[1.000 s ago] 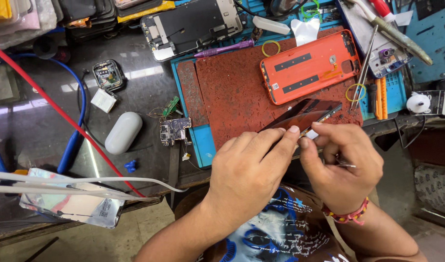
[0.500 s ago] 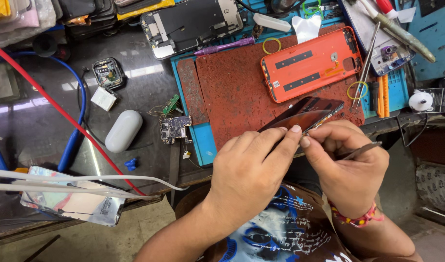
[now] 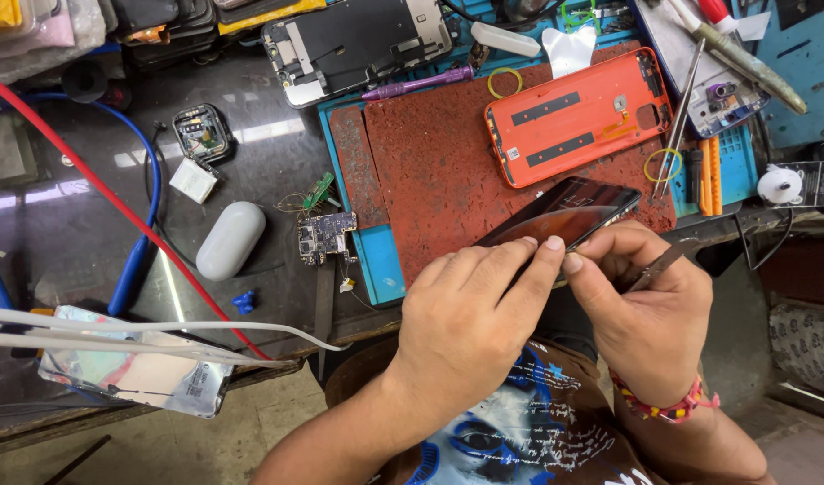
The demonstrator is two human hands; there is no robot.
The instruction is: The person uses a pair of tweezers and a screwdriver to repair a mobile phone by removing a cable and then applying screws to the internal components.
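Dark phone screen (image 3: 569, 211) tilted at the near edge of a red work mat (image 3: 439, 171), left hand (image 3: 470, 314) closed on its lower edge, right hand (image 3: 646, 305) pinching tweezers (image 3: 659, 265) beside it, orange phone back (image 3: 578, 117) lying farther up the mat, small circuit board (image 3: 322, 238) left of the mat.

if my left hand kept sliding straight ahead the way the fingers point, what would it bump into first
Most likely the dark phone screen that the left hand already touches at its fingertips. Past it in that line lies the orange back cover on the red mat, though depth is hard to judge.
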